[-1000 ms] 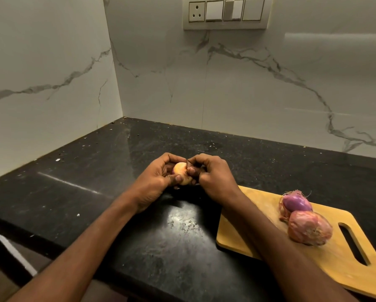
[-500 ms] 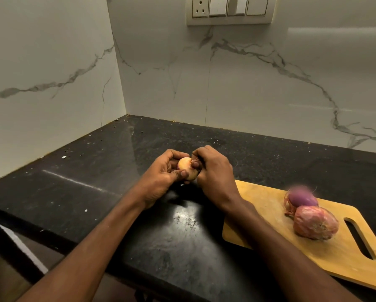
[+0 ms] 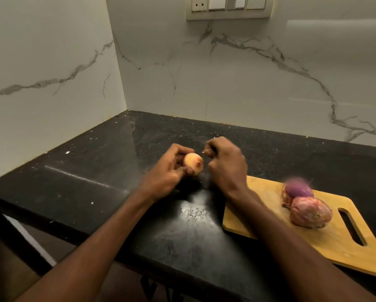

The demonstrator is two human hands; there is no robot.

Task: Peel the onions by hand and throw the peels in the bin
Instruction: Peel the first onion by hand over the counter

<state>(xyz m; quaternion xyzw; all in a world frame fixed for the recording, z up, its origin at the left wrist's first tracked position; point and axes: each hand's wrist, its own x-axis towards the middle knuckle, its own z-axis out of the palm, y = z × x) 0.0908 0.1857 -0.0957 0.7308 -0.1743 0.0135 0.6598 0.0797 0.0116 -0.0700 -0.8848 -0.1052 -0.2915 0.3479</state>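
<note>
At frame centre a pale onion [image 3: 193, 163] is gripped in the curled left hand [image 3: 168, 173] above the black tabletop [image 3: 95, 171], the right hand [image 3: 227, 164] just beside it is curled, seemingly pinching a peel scrap [image 3: 206, 151], and two onions [image 3: 304, 203] are carried on the cutting board [image 3: 267, 216] at lower right.

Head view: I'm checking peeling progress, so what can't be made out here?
- Bin: none in the head view, out of frame.
- Right hand: motion-blurred; a peel scrap in its pinch is likely, not certain.
- Onion in the left hand: its far side is hidden by fingers.
- Rear onion on the cutting board: blurred, partly hidden by the front onion.
- Switch plate: cut by the top edge.
</note>
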